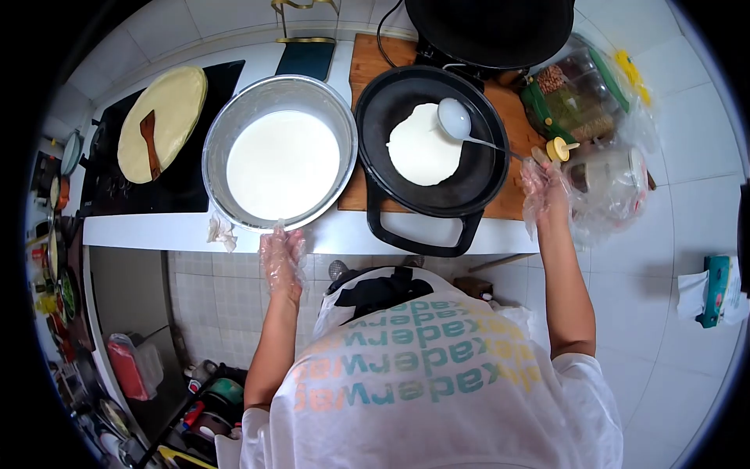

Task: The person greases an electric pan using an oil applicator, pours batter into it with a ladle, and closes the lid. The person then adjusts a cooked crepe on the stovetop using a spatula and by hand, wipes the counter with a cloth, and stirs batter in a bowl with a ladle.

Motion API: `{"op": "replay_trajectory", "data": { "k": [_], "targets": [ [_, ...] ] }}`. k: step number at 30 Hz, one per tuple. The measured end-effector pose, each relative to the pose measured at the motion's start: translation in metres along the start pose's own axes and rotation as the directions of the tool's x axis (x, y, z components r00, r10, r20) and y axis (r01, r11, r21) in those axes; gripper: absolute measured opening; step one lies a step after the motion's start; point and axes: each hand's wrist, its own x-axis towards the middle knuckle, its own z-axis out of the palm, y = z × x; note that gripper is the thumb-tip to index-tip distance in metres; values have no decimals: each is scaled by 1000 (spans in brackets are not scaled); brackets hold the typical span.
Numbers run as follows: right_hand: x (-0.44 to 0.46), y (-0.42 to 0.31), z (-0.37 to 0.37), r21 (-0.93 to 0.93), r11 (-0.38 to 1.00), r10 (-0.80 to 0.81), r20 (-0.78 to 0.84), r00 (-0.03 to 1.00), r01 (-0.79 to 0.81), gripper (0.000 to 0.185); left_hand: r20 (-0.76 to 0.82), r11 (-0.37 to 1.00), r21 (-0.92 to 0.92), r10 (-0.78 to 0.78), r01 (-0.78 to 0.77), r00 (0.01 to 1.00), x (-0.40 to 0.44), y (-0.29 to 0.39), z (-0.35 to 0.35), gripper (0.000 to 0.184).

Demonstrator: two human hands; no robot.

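Note:
My right hand (545, 184), in a clear plastic glove, is closed round the handle of a ladle (454, 119). The ladle's round bowl rests over the upper right of a white batter patch (422, 156) in a black griddle pan (484, 176) with a lid. Gloved in the same way, my left hand (283, 256) has its fingers curled at the near rim of a large metal basin (217, 168), which holds white batter (283, 164). The basin stands just left of the pan.
Left of the basin, a stack of pale flatbreads (176, 109) with a wooden spatula (149, 144) lies on a black cooktop (207, 187). A wooden board (375, 51) lies under the pan. Jars (605, 184) and a green-edged container (574, 94) stand at right.

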Motion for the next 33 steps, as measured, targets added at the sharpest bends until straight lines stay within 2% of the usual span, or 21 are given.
{"op": "replay_trajectory", "data": {
  "k": [1, 5, 9, 12, 16, 18, 19, 21, 24, 28, 31, 33],
  "targets": [
    [4, -2, -1, 29, 997, 73, -54, 996, -71, 18, 12, 1000, -14, -2, 3, 1000, 0, 0, -1, 17],
    [6, -10, 4, 127, 981, 133, 91, 987, -144, 18, 3, 998, -67, 3, -3, 1000, -3, 7, -2, 18],
    [-39, -21, 69, -60, 998, 22, 230, 973, -8, 24, -22, 994, -97, 52, -54, 998, 4, 10, -13, 13],
    [-62, -5, 112, -168, 982, 2, 457, 889, 84, 30, -41, 994, -96, 42, -46, 998, 3, 14, -11, 8],
    [-87, 39, 166, -291, 930, 12, 637, 770, 227, 38, -33, 995, -95, 23, -26, 999, 2, 17, -11, 9],
    [-83, 68, 183, -303, 782, -129, 776, 617, 545, 31, -31, 994, -101, 25, -28, 999, 2, 16, -12, 9],
    [-77, 81, 187, -216, 684, -199, 864, 463, 697, 26, -39, 996, -85, 30, -33, 999, 3, 15, -12, 10],
    [-71, 89, 192, 10, 549, -242, 959, 147, 836, 16, -11, 994, -107, 17, -18, 1000, 4, 14, -15, 12],
    [-73, 97, 190, 93, 182, -190, 980, -58, 979, 17, 12, 994, -107, 11, -10, 1000, 5, 12, -18, 14],
    [-76, 97, 176, 64, 157, -173, 984, -36, 985, 18, 14, 995, -99, 19, -17, 1000, 4, 14, -15, 14],
    [-88, 88, 161, -88, 407, -140, 978, 157, 909, 15, 14, 994, -106, 26, -24, 1000, 4, 13, -14, 14],
    [-99, 89, 152, -315, 646, -30, 900, 435, 695, 14, 11, 994, -108, 26, -24, 1000, 4, 13, -13, 13]
  ]
}}
